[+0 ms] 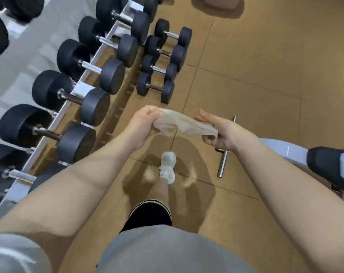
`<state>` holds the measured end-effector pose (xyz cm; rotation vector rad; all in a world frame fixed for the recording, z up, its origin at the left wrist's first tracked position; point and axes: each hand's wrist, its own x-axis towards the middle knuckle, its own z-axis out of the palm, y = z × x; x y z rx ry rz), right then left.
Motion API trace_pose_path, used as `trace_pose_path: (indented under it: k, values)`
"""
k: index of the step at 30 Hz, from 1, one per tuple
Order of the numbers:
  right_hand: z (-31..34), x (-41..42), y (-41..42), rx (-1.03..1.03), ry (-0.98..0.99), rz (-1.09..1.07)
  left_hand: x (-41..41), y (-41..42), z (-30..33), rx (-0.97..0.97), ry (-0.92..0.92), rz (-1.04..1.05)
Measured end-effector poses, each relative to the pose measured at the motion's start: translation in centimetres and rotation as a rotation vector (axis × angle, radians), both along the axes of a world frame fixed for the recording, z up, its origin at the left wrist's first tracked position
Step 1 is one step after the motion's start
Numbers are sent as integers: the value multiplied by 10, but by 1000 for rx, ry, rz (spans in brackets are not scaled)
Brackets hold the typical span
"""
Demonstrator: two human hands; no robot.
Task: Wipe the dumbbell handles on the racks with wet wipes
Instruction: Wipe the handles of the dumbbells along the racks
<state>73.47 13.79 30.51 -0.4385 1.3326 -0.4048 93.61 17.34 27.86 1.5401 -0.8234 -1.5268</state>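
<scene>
Both hands grip wipe (184, 125) (stretched) | left hand (145, 125), right hand (224, 133) | right fingertips seemingly hidden.

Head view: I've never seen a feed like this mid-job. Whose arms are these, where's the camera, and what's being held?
There is no machine here. The one camera sits on a person's head and looks down at their own bare arms. The left hand and right hand each pinch one end of a crumpled wet wipe, stretching it between them above the floor. To the left stands the rack, with large dumbbells on it; four smaller dumbbells lie on the floor beside it. A metal bar lies on the floor under the right hand. The person's shoe shows below.
</scene>
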Motion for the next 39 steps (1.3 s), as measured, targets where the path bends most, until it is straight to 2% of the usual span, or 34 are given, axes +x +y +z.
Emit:
trace_pose_path:
  k: [2,4,5,8,11,13,16,20,24,28,29,32,33,35,37,39]
  values:
    - [-1,-15,-43,-78,193,155,-12,-51,-4,27,-15,-47]
    - [0,-25,-88,-269,418,268,-25,-108,-4,70,-70,-95]
    - [2,-27,-113,-373,468,290,-31,-138,-1,96,-98,-128]
    - [19,-23,-184,-529,418,469,-50,-216,11,130,-163,-240]
    - [28,-21,-257,-581,306,693,-68,-289,22,109,-251,-369]
    - [24,-27,-302,-616,281,703,-75,-334,30,88,-250,-418]
    - [16,-45,-370,-681,356,681,-87,-399,33,105,-180,-409]
    - [5,-76,-471,-630,435,680,-106,-485,29,271,-170,-327]
    - [4,-110,-579,-401,231,568,-124,-568,29,335,-20,-273]
    - [17,-145,-674,-232,-22,623,-143,-648,27,282,173,-217]
    - [17,-149,-697,-198,-53,605,-150,-667,23,258,100,-168]
    - [10,-145,-757,-167,-85,502,-173,-718,9,132,-403,93]
    - [5,-140,-775,-165,-89,471,-177,-733,5,74,-419,151]
    - [-7,-128,-812,-175,-85,462,-185,-762,-6,-13,-250,104]
    - [-19,-115,-849,-168,-97,497,-188,-789,-12,-18,-83,41]
    - [-33,-101,-886,-132,-108,526,-181,-819,-23,-5,-32,65]
